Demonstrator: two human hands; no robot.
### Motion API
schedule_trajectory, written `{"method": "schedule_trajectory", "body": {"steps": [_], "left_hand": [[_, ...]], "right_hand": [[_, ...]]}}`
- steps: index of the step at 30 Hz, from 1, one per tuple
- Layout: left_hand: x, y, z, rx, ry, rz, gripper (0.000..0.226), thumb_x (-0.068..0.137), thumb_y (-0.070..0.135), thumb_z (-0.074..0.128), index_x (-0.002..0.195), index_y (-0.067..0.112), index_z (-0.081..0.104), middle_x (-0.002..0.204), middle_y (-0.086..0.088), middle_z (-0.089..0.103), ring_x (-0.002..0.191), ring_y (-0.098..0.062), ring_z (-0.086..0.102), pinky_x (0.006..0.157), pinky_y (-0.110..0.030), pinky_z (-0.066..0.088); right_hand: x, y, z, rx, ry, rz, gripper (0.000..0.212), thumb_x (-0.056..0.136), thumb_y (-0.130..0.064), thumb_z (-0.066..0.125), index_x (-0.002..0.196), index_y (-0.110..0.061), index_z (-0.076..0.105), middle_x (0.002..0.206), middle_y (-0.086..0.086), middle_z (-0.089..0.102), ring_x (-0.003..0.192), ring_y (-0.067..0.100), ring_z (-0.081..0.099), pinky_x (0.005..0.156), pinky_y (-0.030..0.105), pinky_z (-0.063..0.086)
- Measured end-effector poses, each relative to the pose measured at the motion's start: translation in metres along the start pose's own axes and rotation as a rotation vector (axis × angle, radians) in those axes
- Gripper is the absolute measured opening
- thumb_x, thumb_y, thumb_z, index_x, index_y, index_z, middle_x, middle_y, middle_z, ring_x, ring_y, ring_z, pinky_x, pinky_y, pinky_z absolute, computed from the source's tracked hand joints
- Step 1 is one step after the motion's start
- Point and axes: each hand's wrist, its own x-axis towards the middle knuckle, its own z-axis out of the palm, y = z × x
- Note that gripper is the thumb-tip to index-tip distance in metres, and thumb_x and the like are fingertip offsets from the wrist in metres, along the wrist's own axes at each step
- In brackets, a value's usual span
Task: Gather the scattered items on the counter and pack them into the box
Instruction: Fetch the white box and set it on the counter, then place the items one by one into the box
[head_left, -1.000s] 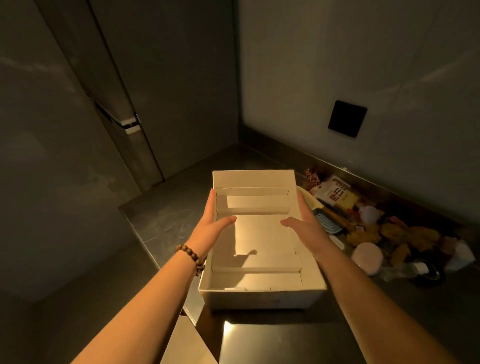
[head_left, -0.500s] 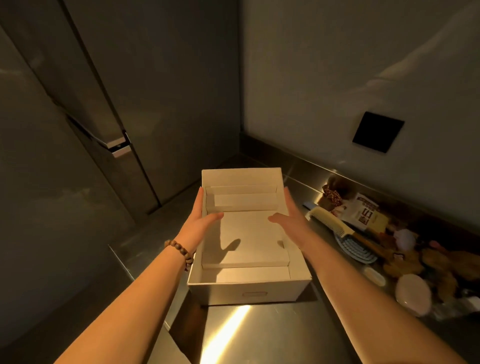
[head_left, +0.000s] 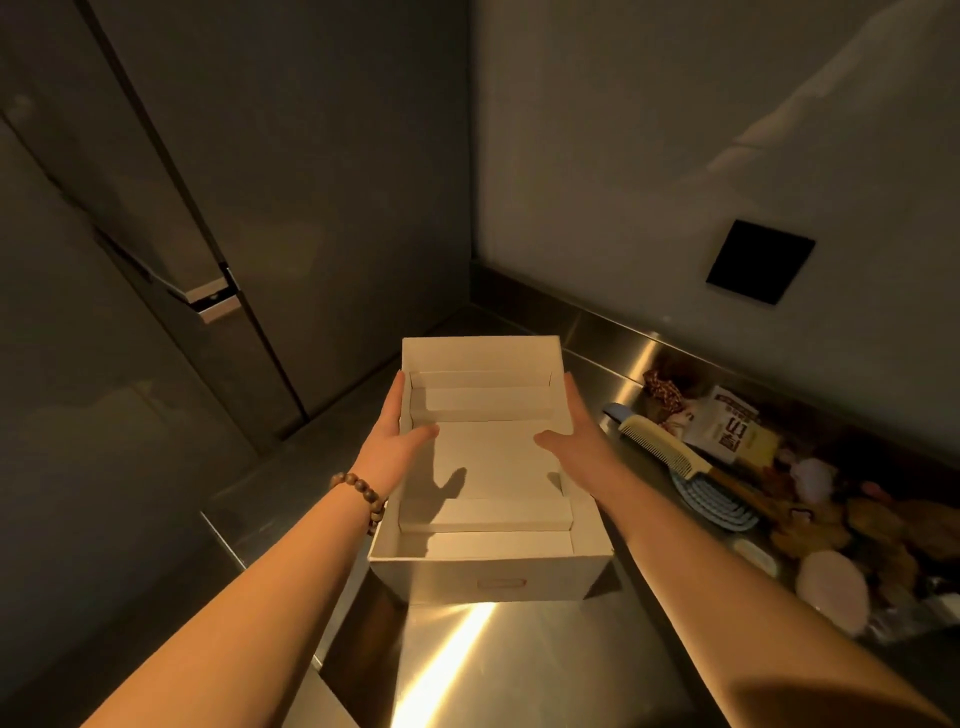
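The white box (head_left: 488, 519) is sitting at the frame's centre on the steel counter (head_left: 519, 670), its long axis running away from the viewer. The left hand (head_left: 397, 447) and right hand (head_left: 579, 441) are clasping its side walls, thumbs hooked inside. The scattered items (head_left: 753, 478) are lying at right, nearer the right hand.

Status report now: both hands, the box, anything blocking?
Left hand and right hand grip box walls. Box holds only dividers. Comb and clutter right, unpacked.
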Motion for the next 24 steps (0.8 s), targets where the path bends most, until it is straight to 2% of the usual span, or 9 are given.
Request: {"method": "schedule_trajectory", "body": {"steps": [3,6,8,10,12,14,18,21,24], "left_hand": [[-0.006,0.008,-0.002,0.117,0.016,-0.007,0.079,0.089,0.022,0.059,0.146,0.039,0.007,0.149,0.002,0.031,0.132,-0.024,0.036,0.105,-0.048,0.03],[-0.018,0.015,0.0,0.327,0.036,0.031,0.079,0.086,0.028,0.062,0.148,0.031,0.011,0.151,-0.006,0.026,0.134,-0.025,0.032,0.106,-0.041,0.029],[-0.028,0.018,0.002,0.472,0.074,0.095,0.083,0.085,0.031,0.061,0.148,0.027,0.008,0.156,-0.007,0.015,0.139,-0.025,0.023,0.108,-0.037,0.024],[-0.038,0.023,0.009,0.549,0.073,0.176,0.085,0.084,0.033,0.061,0.149,0.025,0.006,0.156,-0.005,0.015,0.141,-0.023,0.021,0.114,-0.041,0.021],[-0.046,0.032,0.022,0.587,0.065,0.236,0.085,0.084,0.035,0.06,0.149,0.025,0.006,0.156,-0.003,0.015,0.141,-0.022,0.022,0.114,-0.04,0.02],[-0.051,0.042,0.04,0.591,0.05,0.279,0.084,0.085,0.038,0.059,0.149,0.025,0.005,0.157,-0.001,0.013,0.14,-0.02,0.022,0.111,-0.035,0.022],[-0.056,0.059,0.089,0.563,-0.018,0.36,0.084,0.085,0.041,0.058,0.149,0.029,0.004,0.157,0.002,0.012,0.141,-0.017,0.019,0.108,-0.028,0.018],[-0.059,0.07,0.133,0.553,-0.107,0.408,0.085,0.084,0.042,0.058,0.149,0.029,0.004,0.157,0.001,0.013,0.142,-0.017,0.016,0.106,-0.026,0.016],[-0.063,0.078,0.177,0.529,-0.195,0.429,0.087,0.082,0.043,0.059,0.149,0.029,0.005,0.157,-0.002,0.014,0.142,-0.018,0.015,0.104,-0.024,0.015]], "right_hand": [[-0.007,-0.004,-0.003,-0.014,0.015,-0.001,0.069,0.09,-0.008,0.06,0.142,-0.038,0.026,0.099,-0.025,0.047,0.092,-0.005,0.046,0.065,0.009,0.038],[-0.02,0.0,-0.005,-0.01,0.008,0.021,0.069,0.09,-0.015,0.062,0.141,-0.044,0.026,0.102,-0.027,0.047,0.103,0.004,0.044,0.073,0.018,0.039],[-0.03,0.004,-0.008,0.004,0.011,0.041,0.075,0.089,-0.016,0.062,0.145,-0.043,0.019,0.114,-0.02,0.05,0.107,0.006,0.043,0.084,0.028,0.041],[-0.04,0.006,-0.012,0.025,0.024,0.066,0.082,0.089,-0.017,0.064,0.148,-0.041,0.014,0.132,-0.01,0.051,0.114,0.011,0.048,0.09,0.036,0.043],[-0.049,0.007,-0.017,0.057,0.023,0.085,0.084,0.088,-0.019,0.064,0.149,-0.041,0.011,0.144,-0.004,0.045,0.127,0.021,0.047,0.098,0.046,0.046],[-0.059,0.008,-0.023,0.094,0.033,0.09,0.085,0.088,-0.019,0.065,0.149,-0.041,0.011,0.153,0.001,0.033,0.138,0.025,0.036,0.105,0.054,0.04],[-0.079,0.021,-0.045,0.104,0.085,0.069,0.078,0.09,-0.019,0.063,0.149,-0.04,0.017,0.158,0.002,0.021,0.144,0.022,0.023,0.112,0.047,0.031],[-0.092,0.036,-0.073,0.098,0.154,0.064,0.07,0.091,-0.019,0.061,0.148,-0.038,0.024,0.154,-0.002,0.032,0.136,0.019,0.039,0.105,0.044,0.041],[-0.104,0.052,-0.102,0.136,0.21,0.03,0.066,0.091,-0.015,0.061,0.147,-0.031,0.029,0.145,-0.003,0.044,0.119,0.005,0.05,0.092,0.027,0.048]]}}
